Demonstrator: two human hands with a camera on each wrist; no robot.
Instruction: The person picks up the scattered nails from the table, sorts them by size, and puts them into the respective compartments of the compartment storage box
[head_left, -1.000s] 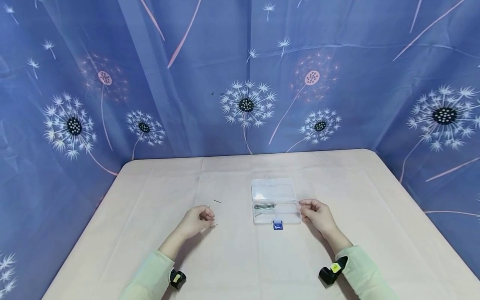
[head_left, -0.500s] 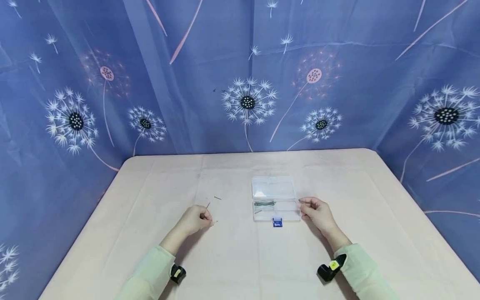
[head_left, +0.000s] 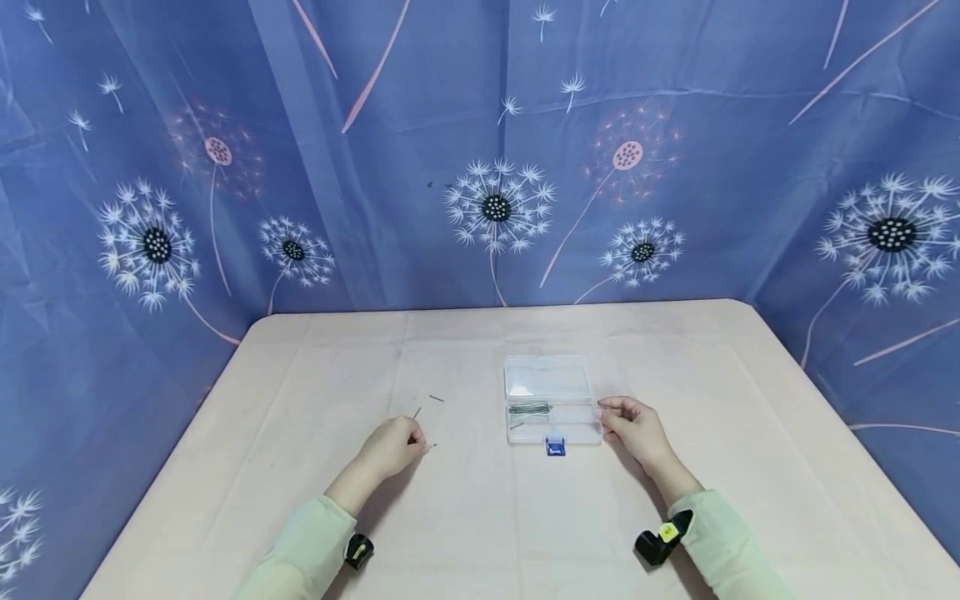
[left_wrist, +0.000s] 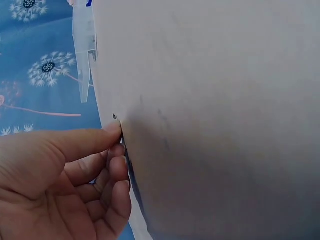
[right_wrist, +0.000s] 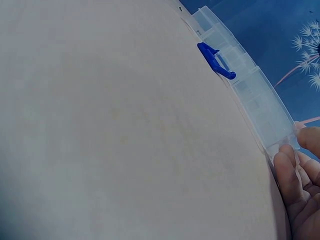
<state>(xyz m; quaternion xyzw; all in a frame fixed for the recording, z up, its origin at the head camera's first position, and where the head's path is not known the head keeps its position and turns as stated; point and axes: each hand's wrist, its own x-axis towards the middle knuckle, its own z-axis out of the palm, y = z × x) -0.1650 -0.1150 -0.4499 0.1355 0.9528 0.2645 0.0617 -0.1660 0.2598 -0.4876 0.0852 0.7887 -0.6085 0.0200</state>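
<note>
Thumb and fingertips of my left hand (head_left: 393, 446) pinch a thin nail, close over the table; its pointed tip (left_wrist: 115, 117) pokes out past the thumb in the left wrist view. Just beyond that hand lie a loose nail (head_left: 437, 398) and another nail (head_left: 417, 412), partly behind the knuckles. A clear plastic box (head_left: 577, 414) stands to the right with its lid (head_left: 547, 377) tipped back. Several nails (head_left: 529, 408) lie together in its left part. My right hand (head_left: 633, 429) holds the box's right end, thumb above and fingers curled at the side.
A blue latch (head_left: 555, 447) sticks out from the front of the box. The table (head_left: 465, 517) has a pale cloth over it. Behind it hangs a blue curtain (head_left: 375, 208) with dandelion prints. Each wrist bears a black camera (head_left: 663, 537).
My left fingers have closed on the nail that lay by their tips, and the hand has shifted slightly. The right hand stays at the box's end.
</note>
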